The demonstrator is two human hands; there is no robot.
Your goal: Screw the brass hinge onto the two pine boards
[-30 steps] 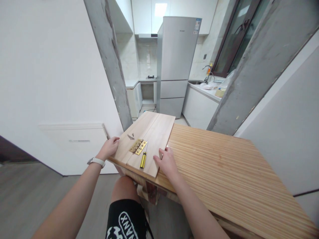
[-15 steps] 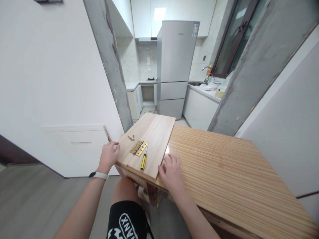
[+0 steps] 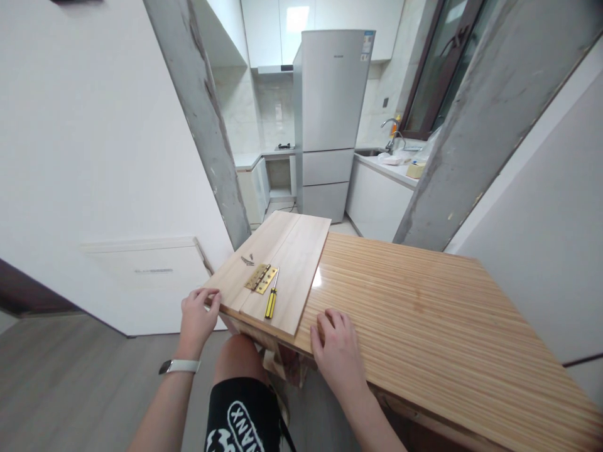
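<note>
While the left hand bends fingers at the paired boards, grip unclear, and the right hand rests empty, half-spread fingers on the bench, the hinge between them spans the seam, seemingly unfastened, screws and screwdriver loose.

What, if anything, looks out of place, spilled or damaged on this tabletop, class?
Nothing stands out. The two boards lie side by side, the hinge lies across their seam with the screwdriver beside it, and the small screws lie loosely grouped. No spill or damage shows.
</note>
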